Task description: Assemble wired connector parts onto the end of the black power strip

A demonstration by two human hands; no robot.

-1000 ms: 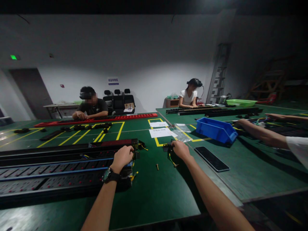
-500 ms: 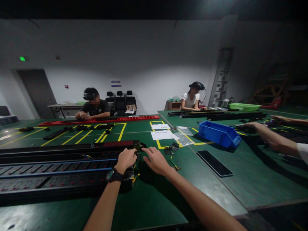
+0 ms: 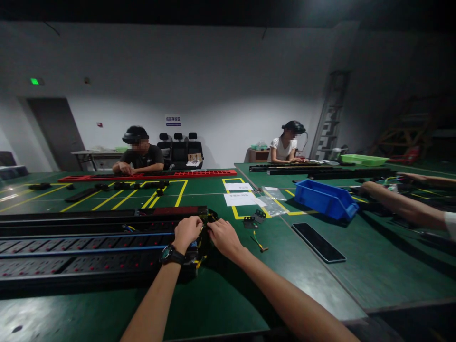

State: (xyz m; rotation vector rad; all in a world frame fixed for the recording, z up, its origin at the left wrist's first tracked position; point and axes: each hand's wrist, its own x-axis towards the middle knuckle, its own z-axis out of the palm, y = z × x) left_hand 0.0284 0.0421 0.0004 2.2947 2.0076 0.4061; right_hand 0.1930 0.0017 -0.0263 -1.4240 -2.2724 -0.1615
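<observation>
Long black power strips with rows of sockets and small red parts lie side by side on the left of the green table. Over their right-hand end, my left hand, with a watch on its wrist, has its fingers closed. What they grip is hidden. Facing it, my right hand pinches at the end of the rear strip, its fingertips close to my left ones. Between the fingertips I cannot make out the part. Yellow-green wires stick out at the strip ends below my hands.
Small black brackets and a short yellow-green wire lie right of my hands. Further right are a phone, a blue bin and a co-worker's arms. Two people sit across the table behind a red rail and black rails.
My right hand has moved slightly left, its spread fingers closing into a pinch at the strip end. My left hand stays about where it was. The co-worker's near hand at right shifted slightly.
</observation>
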